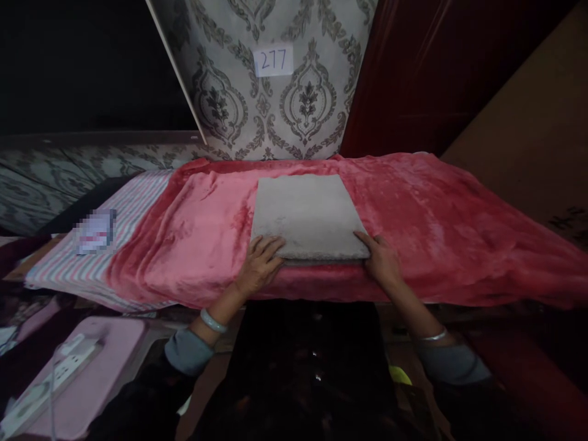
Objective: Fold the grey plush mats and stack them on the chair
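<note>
A flat grey plush mat (312, 211), squarish and with a thick, fuzzy near edge that looks folded, lies on a pinkish-red fleece blanket (202, 214). At the mat's near left corner is my left hand (261, 263), its fingers curled over the top; the thumb is hidden. My right hand (382, 260) grips the near right corner, with a finger or thumb on top and the other fingers out of sight at the side. Slight darker smudges mark the pile close to my left fingers.
The blanket covers a table, with a striped cloth (138, 208) under its left end. On that cloth lies a small blurred-out object (95, 233). A white power strip (50, 386) rests on a pink lid (110, 343) at lower left. Behind stand a dark screen (92, 67) and a patterned wall (220, 92).
</note>
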`<action>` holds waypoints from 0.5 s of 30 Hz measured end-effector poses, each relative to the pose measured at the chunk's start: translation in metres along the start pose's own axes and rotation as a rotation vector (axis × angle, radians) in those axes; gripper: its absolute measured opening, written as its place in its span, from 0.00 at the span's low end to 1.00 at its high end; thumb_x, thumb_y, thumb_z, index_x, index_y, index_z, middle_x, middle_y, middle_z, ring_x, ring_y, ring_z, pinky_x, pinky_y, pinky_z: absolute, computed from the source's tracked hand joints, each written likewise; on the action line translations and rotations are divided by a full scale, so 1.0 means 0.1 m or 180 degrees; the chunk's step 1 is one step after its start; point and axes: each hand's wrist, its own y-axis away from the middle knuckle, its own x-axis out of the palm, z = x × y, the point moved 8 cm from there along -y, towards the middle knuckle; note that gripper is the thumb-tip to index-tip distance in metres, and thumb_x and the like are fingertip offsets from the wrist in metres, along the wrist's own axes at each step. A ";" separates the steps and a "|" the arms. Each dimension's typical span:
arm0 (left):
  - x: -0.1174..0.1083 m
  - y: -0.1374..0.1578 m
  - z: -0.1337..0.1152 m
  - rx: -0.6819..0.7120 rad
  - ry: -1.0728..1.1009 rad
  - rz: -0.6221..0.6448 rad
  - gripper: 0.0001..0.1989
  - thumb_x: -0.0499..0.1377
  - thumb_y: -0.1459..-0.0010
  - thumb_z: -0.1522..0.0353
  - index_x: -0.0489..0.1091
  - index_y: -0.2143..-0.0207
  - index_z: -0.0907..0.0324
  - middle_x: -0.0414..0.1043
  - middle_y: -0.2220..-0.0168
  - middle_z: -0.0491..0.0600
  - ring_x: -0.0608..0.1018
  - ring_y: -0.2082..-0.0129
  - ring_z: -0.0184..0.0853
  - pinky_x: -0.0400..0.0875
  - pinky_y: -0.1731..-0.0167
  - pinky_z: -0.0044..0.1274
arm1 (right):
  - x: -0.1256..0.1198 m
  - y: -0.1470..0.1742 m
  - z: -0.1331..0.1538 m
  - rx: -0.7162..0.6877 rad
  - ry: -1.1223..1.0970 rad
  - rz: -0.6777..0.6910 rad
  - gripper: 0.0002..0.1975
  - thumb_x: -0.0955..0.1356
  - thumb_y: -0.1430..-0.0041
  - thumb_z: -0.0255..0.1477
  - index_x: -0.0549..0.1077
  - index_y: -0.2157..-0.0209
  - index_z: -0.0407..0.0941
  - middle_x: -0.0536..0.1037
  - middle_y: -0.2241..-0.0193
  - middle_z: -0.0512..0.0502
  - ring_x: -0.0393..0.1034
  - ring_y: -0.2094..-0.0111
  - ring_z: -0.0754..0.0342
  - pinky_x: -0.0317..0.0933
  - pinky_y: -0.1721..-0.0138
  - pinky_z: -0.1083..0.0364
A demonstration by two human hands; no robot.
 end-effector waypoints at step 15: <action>0.11 0.20 1.08 -0.2632 0.0705 0.0291 0.26 0.55 0.38 0.53 0.68 0.44 0.61 0.79 0.58 0.55 0.81 0.61 0.44 0.75 0.60 0.32 | 0.01 -0.05 -0.24 -0.0211 -0.1378 0.0915 0.35 0.69 0.45 0.37 0.65 0.35 0.48 0.72 0.41 0.41 0.68 0.43 0.41 0.65 0.43 0.43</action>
